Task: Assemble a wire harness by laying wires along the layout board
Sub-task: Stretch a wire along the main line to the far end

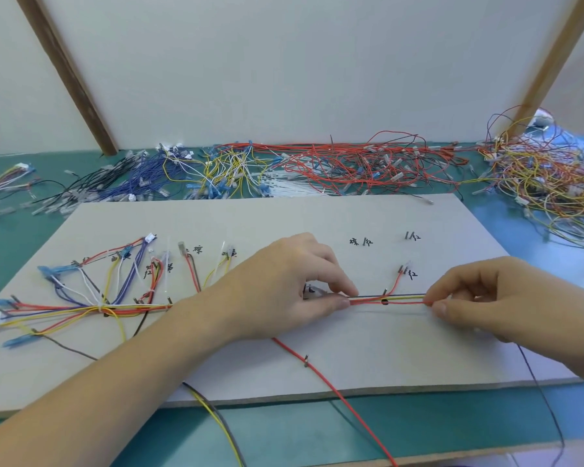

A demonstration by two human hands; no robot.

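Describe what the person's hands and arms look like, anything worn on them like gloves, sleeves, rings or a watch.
Both are bare. The left hand and its forearm show no glove, sleeve, watch or ring all the way to the frame's lower edge. The right hand is also ungloved, with no ring visible; only a short stretch of its wrist shows before the frame cuts it off. Fingernails look short and unpainted.

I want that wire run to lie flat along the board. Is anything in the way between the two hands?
Nothing blocks it. The left hand and right hand pinch the wire bundle taut over the layout board. One guide pin stands beside the run, with a black mark under it.
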